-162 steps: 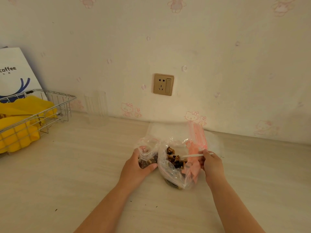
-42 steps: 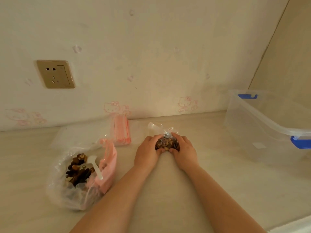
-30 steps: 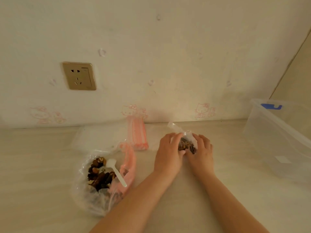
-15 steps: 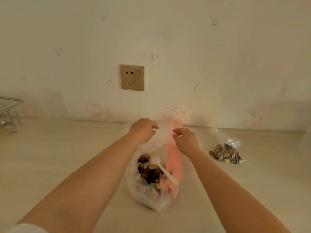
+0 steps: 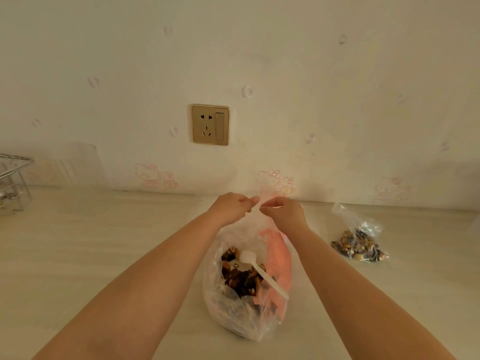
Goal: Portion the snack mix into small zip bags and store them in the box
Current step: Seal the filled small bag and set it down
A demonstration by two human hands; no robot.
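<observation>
A large clear bag of snack mix (image 5: 233, 307) lies on the counter in front of me, a white plastic spoon (image 5: 262, 271) resting in it beside a pink inner bag (image 5: 278, 258). Behind it, my left hand (image 5: 231, 207) and my right hand (image 5: 285, 210) meet and pinch a small clear zip bag (image 5: 261, 201) from the stack by the wall. A filled small bag of snack mix (image 5: 359, 244) lies to the right on the counter. The storage box is out of view.
A gold wall socket (image 5: 211, 124) sits on the wall above. At the far left stand a wire rack (image 5: 11, 178) and a clear plastic cup (image 5: 83, 172). The pale counter (image 5: 104, 255) runs along the wall.
The filled small bag was set down at the right and released. Both hands moved left to the zip bag stack behind the big bag, and now pinch one bag closer together.
</observation>
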